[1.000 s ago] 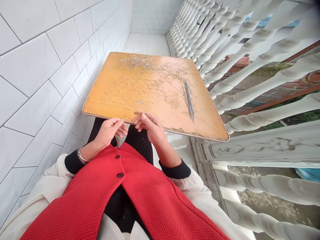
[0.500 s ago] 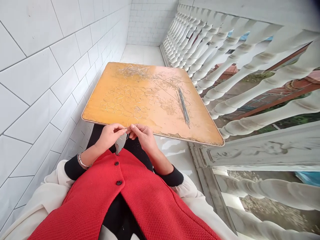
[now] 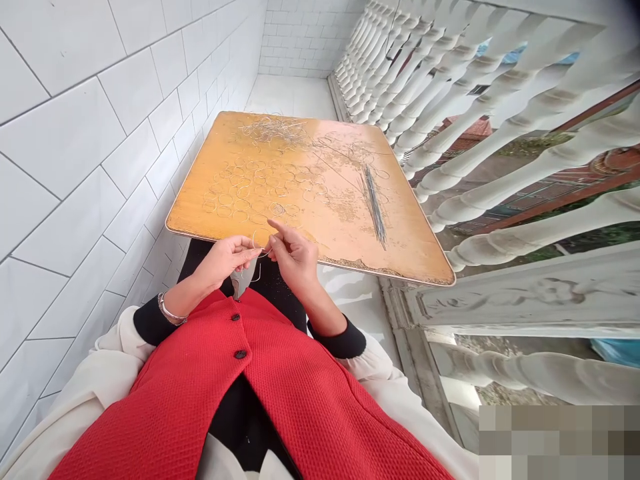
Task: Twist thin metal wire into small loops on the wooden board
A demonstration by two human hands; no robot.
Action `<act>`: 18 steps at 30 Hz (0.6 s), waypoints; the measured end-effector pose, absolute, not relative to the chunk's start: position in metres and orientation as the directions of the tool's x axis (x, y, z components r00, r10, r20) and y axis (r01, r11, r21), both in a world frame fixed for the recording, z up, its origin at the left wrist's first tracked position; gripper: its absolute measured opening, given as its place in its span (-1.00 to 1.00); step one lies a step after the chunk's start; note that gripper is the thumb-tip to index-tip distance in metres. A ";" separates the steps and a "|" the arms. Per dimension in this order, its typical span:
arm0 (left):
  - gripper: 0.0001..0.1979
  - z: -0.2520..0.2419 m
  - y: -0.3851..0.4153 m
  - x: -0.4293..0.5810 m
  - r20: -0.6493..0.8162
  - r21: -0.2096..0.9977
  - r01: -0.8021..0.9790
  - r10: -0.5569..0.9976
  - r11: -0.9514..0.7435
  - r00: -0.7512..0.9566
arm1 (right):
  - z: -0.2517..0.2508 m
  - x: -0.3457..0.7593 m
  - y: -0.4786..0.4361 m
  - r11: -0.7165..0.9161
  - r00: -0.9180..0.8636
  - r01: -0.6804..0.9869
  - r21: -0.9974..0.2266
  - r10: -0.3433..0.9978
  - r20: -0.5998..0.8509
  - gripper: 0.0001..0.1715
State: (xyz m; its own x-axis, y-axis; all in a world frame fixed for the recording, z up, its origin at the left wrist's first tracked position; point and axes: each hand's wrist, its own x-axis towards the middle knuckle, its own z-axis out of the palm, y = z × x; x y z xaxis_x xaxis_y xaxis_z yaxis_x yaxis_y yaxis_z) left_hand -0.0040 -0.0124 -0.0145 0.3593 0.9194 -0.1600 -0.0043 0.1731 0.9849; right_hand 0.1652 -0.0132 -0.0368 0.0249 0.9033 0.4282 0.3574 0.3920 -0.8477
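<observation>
A thin, pale curved wire (image 3: 259, 272) is held at the table's near edge, over my lap. My left hand (image 3: 226, 262) is closed, pinching it between thumb and fingertips. From the other side my right hand (image 3: 296, 259) grips the wire with thumb and curled fingers, its index finger pointing away over the table. Part of the wire loops up between the hands, and an end hangs below them. Just beyond lie many thin wire rings (image 3: 243, 191), spread on the orange part of the tabletop (image 3: 195, 213).
A tangled heap of wire (image 3: 275, 130) sits at the table's far side. On the right lies a bundle of straight grey wires (image 3: 374, 207). A white tiled wall (image 3: 65, 147) runs along the left, a white balustrade (image 3: 465, 207) along the right.
My right index finger has lifted off and stretched forward. Both hands are slightly higher in view, and more of the wire's curve shows between them.
</observation>
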 end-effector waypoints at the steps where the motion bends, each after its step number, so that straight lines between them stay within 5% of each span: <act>1: -0.74 -0.015 -0.012 -0.003 -0.146 0.985 -0.031 0.919 0.169 0.366 | -0.037 0.166 -0.013 0.404 -0.003 0.372 -0.836 0.901 0.434 -0.56; 5: -0.72 -0.017 -0.014 0.001 -0.098 0.990 -0.062 0.932 0.128 0.348 | -0.037 0.168 -0.011 0.438 -0.094 0.515 -0.737 0.883 0.459 -0.59; 12: -0.73 -0.019 -0.014 0.000 -0.087 0.995 -0.020 0.940 0.099 0.328 | -0.028 0.171 -0.010 0.522 -0.258 0.761 -0.386 0.789 0.557 -0.59; 18: -0.78 -0.018 -0.011 -0.002 -0.157 0.983 -0.028 0.908 0.182 0.387 | -0.030 0.167 -0.012 0.455 -0.222 0.845 -0.281 0.777 0.589 -0.58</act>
State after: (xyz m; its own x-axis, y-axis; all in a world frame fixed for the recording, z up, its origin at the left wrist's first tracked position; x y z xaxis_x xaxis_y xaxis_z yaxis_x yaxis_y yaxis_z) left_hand -0.0023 -0.0107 -0.0183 0.3874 0.9084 -0.1573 -0.0283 0.1823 0.9828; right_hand 0.1666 -0.0125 -0.0303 -0.2218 0.7767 0.5895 0.8449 0.4548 -0.2814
